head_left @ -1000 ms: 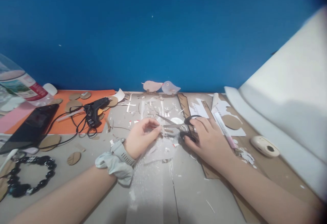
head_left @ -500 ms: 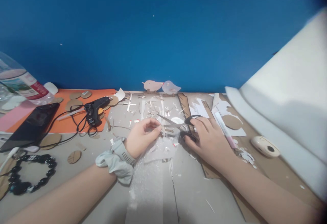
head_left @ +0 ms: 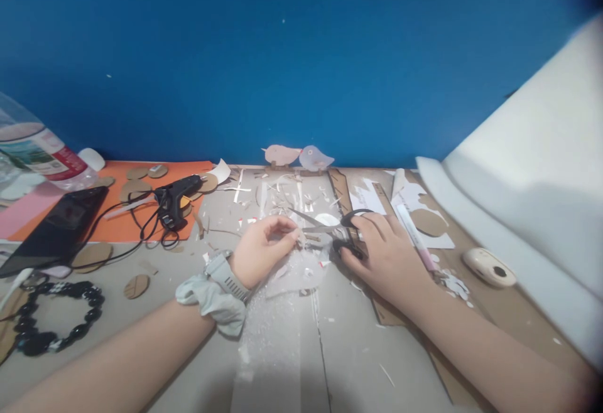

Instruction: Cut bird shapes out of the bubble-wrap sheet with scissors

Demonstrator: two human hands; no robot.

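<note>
Black-handled scissors [head_left: 320, 227] are in my right hand [head_left: 381, 253], fingers through the loops and blades parted, pointing left. My left hand [head_left: 266, 246] is pinched on a small pale piece [head_left: 300, 241] beside the blades; its shape is hard to make out. Clear plastic film [head_left: 294, 275] lies beneath, strewn with paper scraps. Behind the hands, a pink paper bird [head_left: 281, 155] and a pale blue paper bird [head_left: 316, 158] stand beak to beak near the blue wall.
On the left are a glue gun [head_left: 174, 203] on orange paper [head_left: 117, 228], a phone [head_left: 59, 228], a bottle [head_left: 44, 155] and a beaded bracelet [head_left: 87, 322]. At right lie a marker [head_left: 414, 237], cardboard [head_left: 499, 319], a cream oval device [head_left: 488, 267] and a white roll [head_left: 532, 168].
The view has shifted very slightly. Both hands stay almost in place, and the scissor blades remain parted.
</note>
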